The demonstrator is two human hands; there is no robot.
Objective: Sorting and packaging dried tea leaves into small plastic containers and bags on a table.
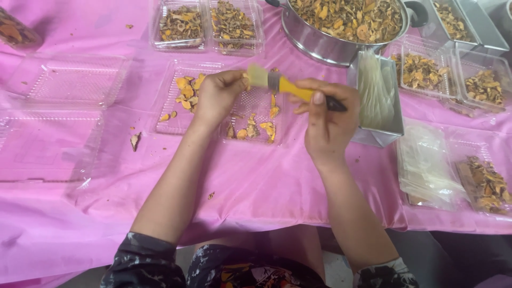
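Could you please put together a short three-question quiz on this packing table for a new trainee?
1. Which hand holds the brush?
2. True or false: the clear tray under the hands is packed full of dried slices.
3. What does the big metal pot hold: A) water, B) dried orange-brown slices, C) nothing?

Key
1. The right hand grips the yellow handle; the left hand is closed at the bristles, seemingly on a small piece.
2. False: only scattered slices lie in it.
3. B.
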